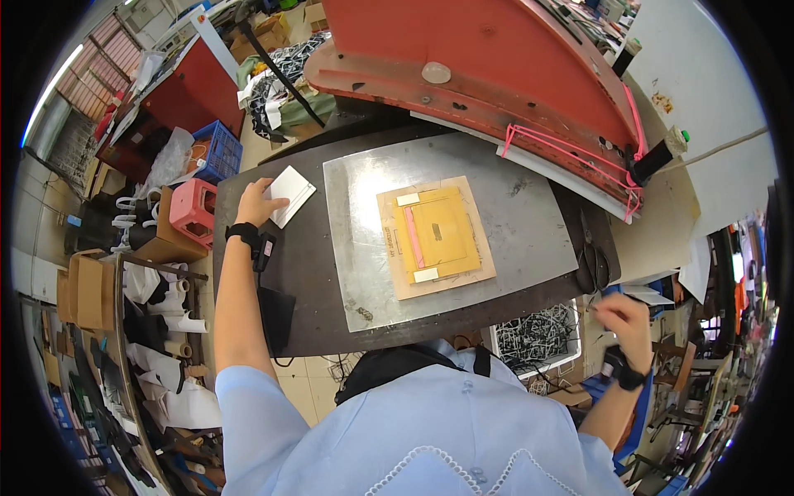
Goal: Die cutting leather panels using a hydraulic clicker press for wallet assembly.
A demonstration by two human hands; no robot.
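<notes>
My left hand (258, 202) is at the table's left side, closed on a small white rectangular stack (293, 197), thumb across its near edge. Whether it is one block or several thin sheets, I cannot tell. My right hand (626, 321) is off the table's right edge, fingers curled in; what they hold, if anything, is too small to make out. Between the hands lies a grey metal plate (356, 248). On it rests a tan board (389, 277) with a yellow panel (455, 236), a pink strip (414, 236) and two white pieces along its left side.
A large red machine head (463, 50) with pink cord (571, 145) overhangs the back. Black scissors (591, 260) lie at the table's right edge. Below is a white bin (538, 335) of dark scraps. A red stool (192, 211) and blue crate (217, 151) stand left.
</notes>
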